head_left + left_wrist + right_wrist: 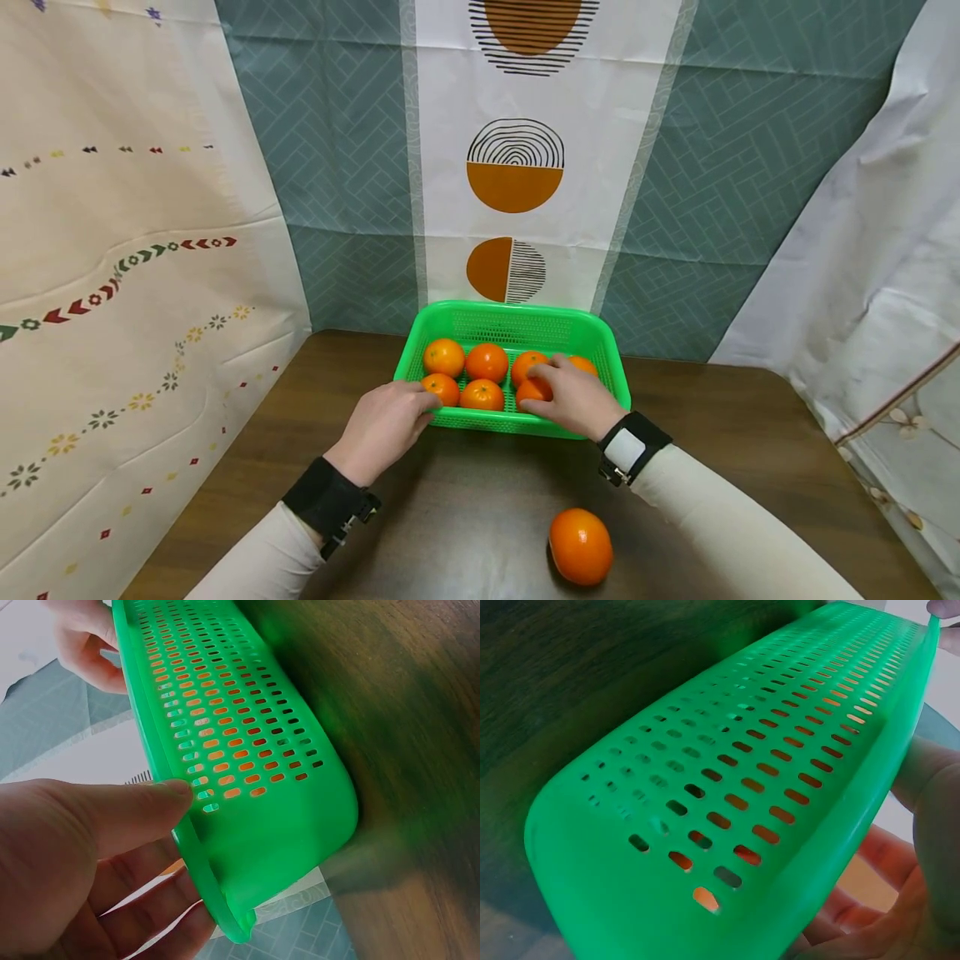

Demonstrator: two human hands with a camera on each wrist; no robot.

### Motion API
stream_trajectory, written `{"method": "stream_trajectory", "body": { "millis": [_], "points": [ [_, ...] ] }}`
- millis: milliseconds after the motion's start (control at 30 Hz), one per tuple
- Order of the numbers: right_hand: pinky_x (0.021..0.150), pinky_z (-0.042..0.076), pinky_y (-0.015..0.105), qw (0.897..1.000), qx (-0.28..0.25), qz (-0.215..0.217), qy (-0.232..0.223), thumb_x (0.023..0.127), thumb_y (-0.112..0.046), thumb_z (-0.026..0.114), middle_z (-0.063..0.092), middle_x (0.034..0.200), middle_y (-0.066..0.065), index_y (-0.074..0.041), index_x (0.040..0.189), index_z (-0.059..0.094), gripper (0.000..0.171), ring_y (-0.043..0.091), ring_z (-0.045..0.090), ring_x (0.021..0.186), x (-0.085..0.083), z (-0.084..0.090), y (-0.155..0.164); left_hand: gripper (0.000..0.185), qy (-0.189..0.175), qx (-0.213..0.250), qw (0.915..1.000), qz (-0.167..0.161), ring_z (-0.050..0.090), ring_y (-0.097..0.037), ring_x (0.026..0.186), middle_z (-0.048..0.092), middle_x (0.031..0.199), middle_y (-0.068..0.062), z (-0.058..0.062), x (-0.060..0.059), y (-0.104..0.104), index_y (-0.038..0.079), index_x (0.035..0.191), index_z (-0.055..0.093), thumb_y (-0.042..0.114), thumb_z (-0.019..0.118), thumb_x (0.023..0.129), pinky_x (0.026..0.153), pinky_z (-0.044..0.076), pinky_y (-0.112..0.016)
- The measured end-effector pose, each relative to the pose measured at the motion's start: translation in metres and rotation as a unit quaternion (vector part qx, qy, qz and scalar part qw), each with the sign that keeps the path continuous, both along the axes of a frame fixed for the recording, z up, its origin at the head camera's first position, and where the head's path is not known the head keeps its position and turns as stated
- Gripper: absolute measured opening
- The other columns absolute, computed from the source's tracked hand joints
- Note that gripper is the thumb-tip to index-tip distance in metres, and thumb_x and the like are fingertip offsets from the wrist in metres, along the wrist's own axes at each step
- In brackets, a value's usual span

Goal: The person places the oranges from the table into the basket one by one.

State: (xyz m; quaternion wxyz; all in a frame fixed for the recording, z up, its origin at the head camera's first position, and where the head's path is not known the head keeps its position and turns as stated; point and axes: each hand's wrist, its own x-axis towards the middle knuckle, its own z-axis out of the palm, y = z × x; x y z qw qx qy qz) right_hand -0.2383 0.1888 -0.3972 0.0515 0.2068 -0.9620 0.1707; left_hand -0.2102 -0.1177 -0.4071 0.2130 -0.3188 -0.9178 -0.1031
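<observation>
A green perforated plastic basket (pixel 510 315) stands on the table with several oranges (pixel 487 363) in it. At its front left corner, my left hand (pixel 386 421) pinches the rim; in the left wrist view the thumb (pixel 142 810) lies on the outer side and the fingers behind the rim. Inside the right part of the basket, my right hand (pixel 577 396) has its thumb and fingers round an orange (pixel 532 392) in the front row. The basket wall (pixel 705 772) partly hides that hand in the right wrist view. A single orange (pixel 581 547) lies on the table, nearer than the basket.
The brown wooden table (pixel 465 500) ends at a hanging teal and white cloth (pixel 360 208) behind the basket. A patterned cream cloth (pixel 135 333) hangs along the left side, and a white cloth (pixel 892 275) along the right.
</observation>
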Motion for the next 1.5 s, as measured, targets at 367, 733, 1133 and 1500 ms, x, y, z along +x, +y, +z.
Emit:
{"method": "stream_trajectory", "body": {
  "millis": [367,733,1133,1500],
  "points": [
    [0.068,0.049,0.034,1.0,0.004,0.001,-0.027,0.09,-0.042,0.075,0.052,0.11,0.011,-0.012,0.125,0.067,0.047,0.022,0.054,0.075,-0.006,-0.005,-0.006,0.019,-0.003,0.003,1.0,-0.003,0.053,-0.012,0.069,0.056,0.074,0.011,-0.002,0.0,0.0,0.022,0.09,0.075,0.01,0.085,0.08,0.062,0.048,-0.029],
    [0.084,0.053,0.046,0.999,0.007,-0.012,-0.047,0.091,-0.043,0.074,0.052,0.136,0.023,-0.012,0.125,0.068,0.047,0.032,0.062,0.096,-0.011,-0.01,-0.011,0.018,-0.001,0.006,1.0,0.0,0.053,-0.012,0.069,0.057,0.074,0.01,-0.006,0.0,0.0,0.021,0.091,0.075,0.011,0.086,0.08,0.063,0.049,-0.03],
    [0.088,0.051,0.046,0.998,0.012,-0.02,-0.058,0.089,-0.048,0.074,0.054,0.134,0.018,-0.013,0.125,0.068,0.05,0.027,0.059,0.094,-0.015,-0.011,-0.014,0.018,0.006,0.009,0.9999,0.0,0.052,-0.012,0.068,0.055,0.074,0.011,-0.006,0.001,-0.001,0.022,0.089,0.074,0.012,0.086,0.08,0.062,0.048,-0.03],
    [0.087,0.05,0.044,0.997,0.006,-0.02,-0.076,0.091,-0.045,0.072,0.054,0.131,0.017,-0.016,0.125,0.068,0.045,0.027,0.057,0.101,-0.016,-0.01,-0.015,0.018,0.007,0.009,0.9999,0.004,0.054,-0.012,0.071,0.058,0.076,0.011,-0.006,0.0,-0.001,0.022,0.091,0.075,0.013,0.086,0.08,0.064,0.05,-0.03]
  ]
}}
